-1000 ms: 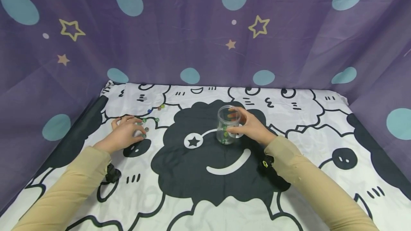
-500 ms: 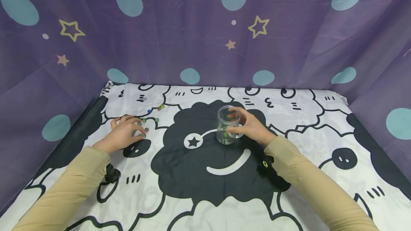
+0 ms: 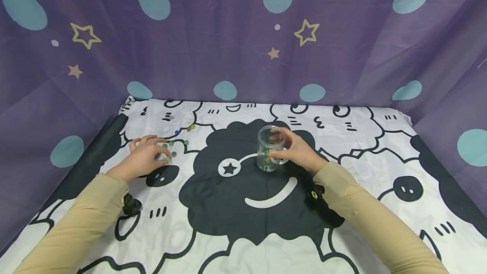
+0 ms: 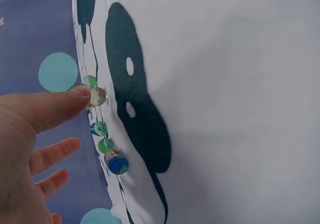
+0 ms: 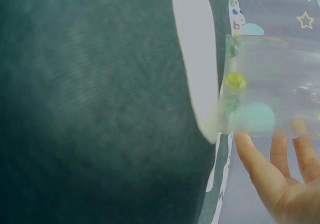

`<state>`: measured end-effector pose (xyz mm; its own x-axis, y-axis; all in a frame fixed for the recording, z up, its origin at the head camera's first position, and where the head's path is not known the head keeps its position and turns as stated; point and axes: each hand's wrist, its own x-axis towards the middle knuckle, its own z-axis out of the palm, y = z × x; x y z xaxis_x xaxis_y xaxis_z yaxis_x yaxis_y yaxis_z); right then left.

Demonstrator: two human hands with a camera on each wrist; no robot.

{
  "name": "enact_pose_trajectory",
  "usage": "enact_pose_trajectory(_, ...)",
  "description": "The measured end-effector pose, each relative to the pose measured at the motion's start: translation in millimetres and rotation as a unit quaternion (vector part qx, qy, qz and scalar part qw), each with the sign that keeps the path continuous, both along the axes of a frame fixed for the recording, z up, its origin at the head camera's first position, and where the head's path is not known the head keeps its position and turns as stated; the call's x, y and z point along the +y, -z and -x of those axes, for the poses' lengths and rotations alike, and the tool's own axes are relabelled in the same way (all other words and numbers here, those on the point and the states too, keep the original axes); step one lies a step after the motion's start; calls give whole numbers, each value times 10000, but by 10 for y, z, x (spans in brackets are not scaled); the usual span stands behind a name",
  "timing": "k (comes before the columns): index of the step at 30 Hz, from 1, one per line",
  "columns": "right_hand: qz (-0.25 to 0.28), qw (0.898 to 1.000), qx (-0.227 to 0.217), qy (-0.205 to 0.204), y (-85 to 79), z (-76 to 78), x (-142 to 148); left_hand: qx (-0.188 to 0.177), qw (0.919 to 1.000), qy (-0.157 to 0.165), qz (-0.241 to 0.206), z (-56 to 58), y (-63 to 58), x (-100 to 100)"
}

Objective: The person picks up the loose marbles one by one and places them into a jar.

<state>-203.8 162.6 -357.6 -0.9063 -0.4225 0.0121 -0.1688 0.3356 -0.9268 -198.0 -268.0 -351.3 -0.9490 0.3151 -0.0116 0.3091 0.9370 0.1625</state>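
Observation:
My right hand (image 3: 298,151) grips a clear plastic jar (image 3: 262,149) from its right side, thumb in front and fingers behind. The jar stands upright on the black patch of the cloth. Several green and yellow marbles (image 5: 235,81) lie at its bottom. At the left, my left hand (image 3: 142,157) is held low beside loose glass marbles (image 3: 173,154), thumb and index finger apart. In the left wrist view the thumb tip overlaps a clear marble (image 4: 98,96), while the index finger is hidden behind the thumb. A blue marble (image 4: 118,164) lies further along the row.
Behind the left hand, a blue marble (image 3: 177,132) and a yellow-green marble (image 3: 192,126) lie near the back. A white cloth (image 3: 213,248) with black cartoon drawings covers the table. Purple curtains (image 3: 243,54) enclose the back and sides.
My left hand has drawn back slightly to the left, showing more of the marble by its thumb. The right hand and the jar have stayed in place.

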Motion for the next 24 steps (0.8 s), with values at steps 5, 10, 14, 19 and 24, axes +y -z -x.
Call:
enact_pose_trajectory(5, -20, 10000, -13, -4, -7, -4, -1, 50, 9999, 34, -112, -36, -53, 15)
enact_pose_trajectory(10, 16, 10000, -57, -17, -11, -1, -1, 105, 9998, 69, -159, -35, -92, 21)
enact_pose_trajectory(14, 51, 10000, -65, -15, -12, 5, -2, 166, 9996, 153, -178, -27, -128, 41)
enact_pose_trajectory(19, 63, 10000, -29, -14, -11, 10, -4, 169, 9995, 179, -203, -31, -183, 102)
enact_pose_trajectory(24, 25, 10000, -30, 6, -3, 8, -6, 233, 9994, 206, -174, -41, -218, 156)
